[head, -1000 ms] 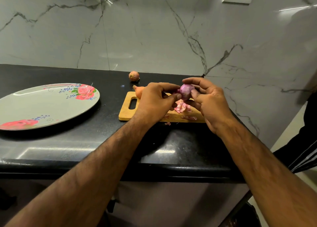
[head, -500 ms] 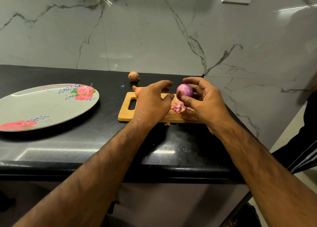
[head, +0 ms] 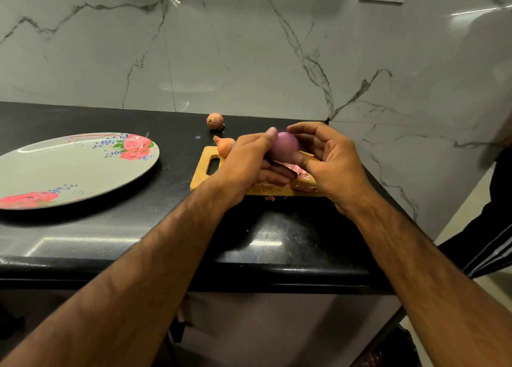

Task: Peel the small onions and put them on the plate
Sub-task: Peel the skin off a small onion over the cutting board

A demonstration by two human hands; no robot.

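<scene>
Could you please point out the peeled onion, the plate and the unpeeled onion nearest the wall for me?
peeled onion (head: 284, 146): head view, middle of its bare purple surface.
plate (head: 69, 170): head view, bare grey centre.
unpeeled onion (head: 215, 120): head view, the one nearest the wall, middle of its papery skin.

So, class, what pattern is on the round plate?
Pink roses on the round grey plate, head view.

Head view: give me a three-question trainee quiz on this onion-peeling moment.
1. True or false: the plate holds no onion.
2. Which touches the peeled onion: A, left hand only; B, right hand only; C, both?
3. What lies on the cutting board beneath the hands?
Key: 1 true; 2 C; 3 pink peels.
</scene>
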